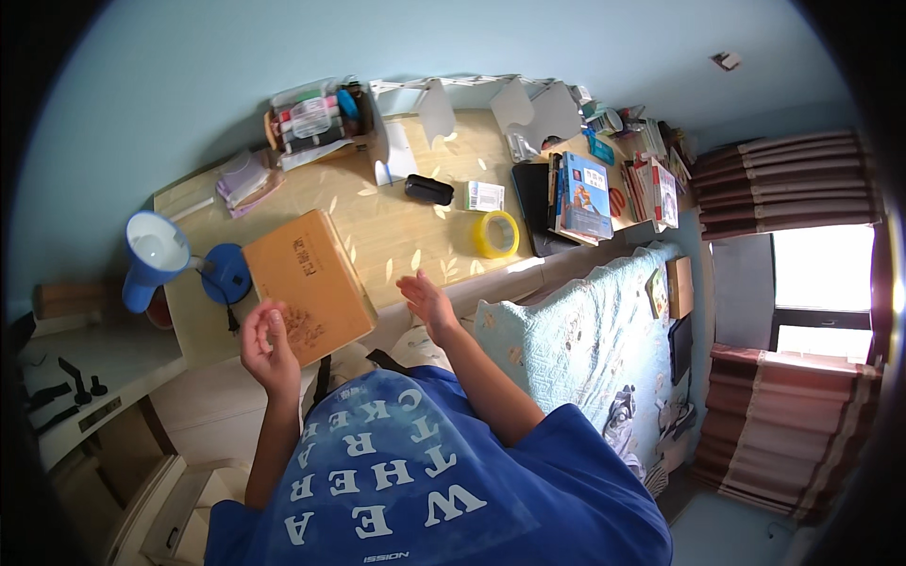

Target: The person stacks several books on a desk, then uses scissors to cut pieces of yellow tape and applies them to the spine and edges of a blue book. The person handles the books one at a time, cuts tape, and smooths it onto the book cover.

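A thick book with an orange-brown cover [307, 274] lies shut on the wooden desk [415, 255], its lower corner by the desk's front edge. My left hand [268, 349] is at the book's lower left edge, fingers loosely bent and apart, nothing in them; whether it touches the cover I cannot tell. To the right of the book, my right hand [428, 304] is held open and apart from it, fingers stretched out and nothing in the palm. Farther back on the desk are a roll of yellow tape [496, 235], a small white-and-green box [484, 196] and a black case [429, 190].
A blue desk lamp [156, 250] stands at the left. Behind the book are folded cloths [249, 182] and a filled organiser [310, 118]. Stacked books [583, 198] rest on a black flat object [536, 212] at the right. A bed with a pale quilt [566, 330] adjoins the desk.
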A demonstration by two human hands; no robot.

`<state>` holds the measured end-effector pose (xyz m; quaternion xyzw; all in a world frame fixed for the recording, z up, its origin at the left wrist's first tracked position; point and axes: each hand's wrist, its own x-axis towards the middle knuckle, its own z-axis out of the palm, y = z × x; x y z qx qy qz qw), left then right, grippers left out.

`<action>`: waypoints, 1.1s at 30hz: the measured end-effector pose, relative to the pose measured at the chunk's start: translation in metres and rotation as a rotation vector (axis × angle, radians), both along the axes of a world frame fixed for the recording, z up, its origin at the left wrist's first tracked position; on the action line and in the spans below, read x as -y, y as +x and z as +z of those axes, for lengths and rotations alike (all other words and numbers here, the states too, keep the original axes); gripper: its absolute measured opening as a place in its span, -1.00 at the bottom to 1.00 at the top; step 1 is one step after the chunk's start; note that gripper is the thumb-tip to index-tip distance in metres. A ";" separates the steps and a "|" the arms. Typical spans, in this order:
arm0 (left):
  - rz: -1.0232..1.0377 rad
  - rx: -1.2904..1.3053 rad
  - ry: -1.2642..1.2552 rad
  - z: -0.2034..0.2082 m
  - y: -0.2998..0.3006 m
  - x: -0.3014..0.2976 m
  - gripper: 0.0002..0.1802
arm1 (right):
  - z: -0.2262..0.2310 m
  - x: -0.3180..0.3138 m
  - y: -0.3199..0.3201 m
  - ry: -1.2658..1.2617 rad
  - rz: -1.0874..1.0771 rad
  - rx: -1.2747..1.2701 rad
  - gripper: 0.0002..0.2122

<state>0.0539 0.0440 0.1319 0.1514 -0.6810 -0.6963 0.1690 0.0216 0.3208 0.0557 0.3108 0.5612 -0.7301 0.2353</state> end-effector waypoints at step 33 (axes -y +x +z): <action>-0.909 0.485 0.132 -0.011 -0.155 -0.503 -0.78 | 0.032 -0.494 -0.068 0.672 -0.540 -0.306 -0.80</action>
